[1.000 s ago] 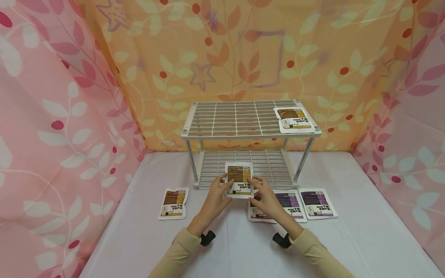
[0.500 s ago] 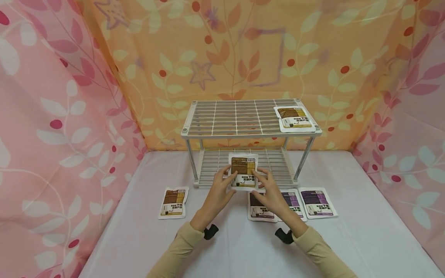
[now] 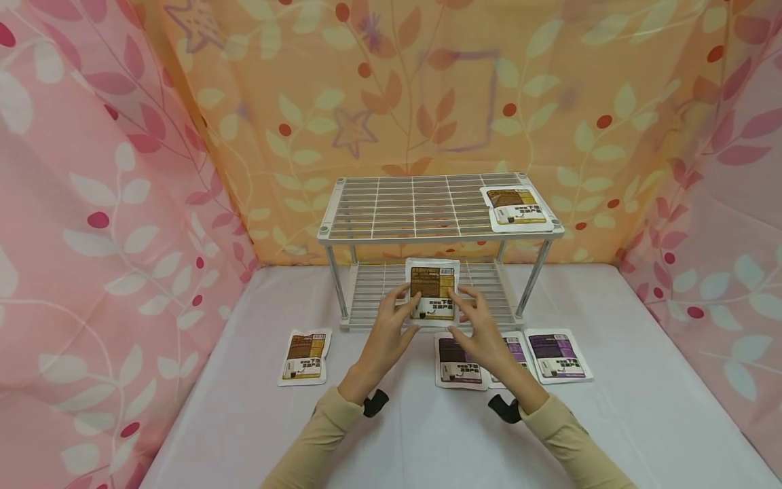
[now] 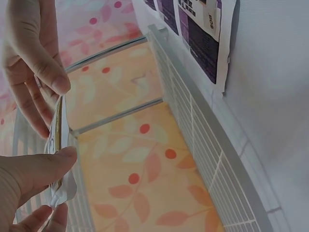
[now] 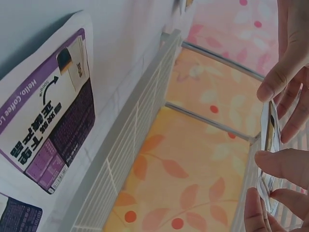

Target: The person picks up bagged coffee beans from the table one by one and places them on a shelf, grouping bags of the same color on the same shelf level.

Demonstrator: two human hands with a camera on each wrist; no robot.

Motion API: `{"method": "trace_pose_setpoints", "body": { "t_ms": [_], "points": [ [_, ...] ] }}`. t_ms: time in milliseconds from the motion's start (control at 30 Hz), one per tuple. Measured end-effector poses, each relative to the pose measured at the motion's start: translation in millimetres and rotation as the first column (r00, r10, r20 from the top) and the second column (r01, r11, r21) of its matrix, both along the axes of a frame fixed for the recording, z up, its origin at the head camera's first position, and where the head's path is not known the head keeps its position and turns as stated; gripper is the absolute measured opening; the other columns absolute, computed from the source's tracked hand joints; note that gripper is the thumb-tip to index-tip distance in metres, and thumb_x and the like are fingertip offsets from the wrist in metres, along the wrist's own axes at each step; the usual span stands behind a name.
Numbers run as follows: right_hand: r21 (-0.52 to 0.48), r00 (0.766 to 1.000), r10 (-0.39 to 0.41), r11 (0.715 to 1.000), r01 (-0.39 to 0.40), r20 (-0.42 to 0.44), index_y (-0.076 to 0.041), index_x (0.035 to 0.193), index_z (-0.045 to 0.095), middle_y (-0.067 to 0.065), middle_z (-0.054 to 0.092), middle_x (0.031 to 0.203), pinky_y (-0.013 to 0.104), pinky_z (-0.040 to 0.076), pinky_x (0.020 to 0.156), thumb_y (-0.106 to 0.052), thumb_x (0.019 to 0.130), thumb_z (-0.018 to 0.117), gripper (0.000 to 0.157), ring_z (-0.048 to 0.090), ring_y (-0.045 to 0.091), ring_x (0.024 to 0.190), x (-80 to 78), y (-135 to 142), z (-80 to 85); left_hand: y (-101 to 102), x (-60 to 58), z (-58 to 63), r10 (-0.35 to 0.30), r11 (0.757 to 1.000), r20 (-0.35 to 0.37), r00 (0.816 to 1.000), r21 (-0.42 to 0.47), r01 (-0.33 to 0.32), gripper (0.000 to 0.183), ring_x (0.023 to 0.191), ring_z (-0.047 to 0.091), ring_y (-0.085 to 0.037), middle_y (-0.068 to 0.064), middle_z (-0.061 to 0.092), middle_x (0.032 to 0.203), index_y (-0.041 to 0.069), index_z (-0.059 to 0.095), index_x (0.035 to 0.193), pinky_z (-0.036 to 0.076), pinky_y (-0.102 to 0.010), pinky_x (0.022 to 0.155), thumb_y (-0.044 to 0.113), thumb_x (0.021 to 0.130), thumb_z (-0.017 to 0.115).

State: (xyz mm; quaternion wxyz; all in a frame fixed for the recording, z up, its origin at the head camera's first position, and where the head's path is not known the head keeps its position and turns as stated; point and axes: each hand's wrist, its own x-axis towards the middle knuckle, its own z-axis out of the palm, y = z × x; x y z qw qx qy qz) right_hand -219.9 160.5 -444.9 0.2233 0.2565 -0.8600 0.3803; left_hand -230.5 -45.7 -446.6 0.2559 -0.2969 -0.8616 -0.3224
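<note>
Both hands hold one flat white pouch with a brown and gold label (image 3: 432, 288), raised in front of the rack's lower shelf. My left hand (image 3: 386, 333) pinches its left edge and my right hand (image 3: 485, 339) pinches the right edge, thumbs toward the lower corners. Edge-on in the left wrist view, the pouch (image 4: 58, 145) shows as a thin packet between fingers and thumbs. Below my right hand lie dark and purple labelled pouches (image 3: 459, 367), the middle one partly hidden by the right forearm. One purple pouch (image 5: 53, 111) reads "Hello, Coffee" in the right wrist view.
A two-tier white wire rack (image 3: 403, 207) stands at the back of the white table (image 3: 421, 441). Another gold-labelled pouch (image 3: 518, 209) lies on its top tier at the right. A similar pouch (image 3: 305, 356) rests on the table at left. Patterned cloth (image 3: 397, 88) encloses the back and sides.
Both hands have carried the gold-labelled pouch up and slightly right, away from me toward the rack's lower shelf. The other pouches and the rack stay put.
</note>
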Motion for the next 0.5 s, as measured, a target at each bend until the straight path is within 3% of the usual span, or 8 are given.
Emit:
{"method": "trace_pose_setpoints", "body": {
  "t_ms": [233,500],
  "points": [
    [0.017,0.993,-0.027,0.999,0.029,-0.113,0.001,0.136,0.044,0.022,0.033,0.141,0.037,0.053,0.065,0.006,0.072,0.074,0.071,0.055,0.024,0.086,1.6,1.9,7.0,2.4,1.3,6.9,-0.021,1.0,-0.087,0.996,0.005,0.022,0.06,0.124,0.04,-0.023,-0.012,0.035,0.142,0.004,0.053,0.13,0.046,-0.024,0.095,0.0,0.074,0.075],
    [0.046,0.969,-0.04,0.998,0.053,-0.242,0.004,0.133,0.045,0.024,0.034,0.14,0.037,0.054,0.073,0.008,0.071,0.075,0.069,0.052,0.031,0.104,5.0,3.1,14.5,4.6,2.9,16.8,-0.026,1.0,-0.154,0.988,-0.01,0.024,0.054,0.126,0.039,-0.026,-0.013,0.037,0.141,0.005,0.055,0.128,0.044,-0.03,0.099,0.002,0.077,0.073]
  ]
}}
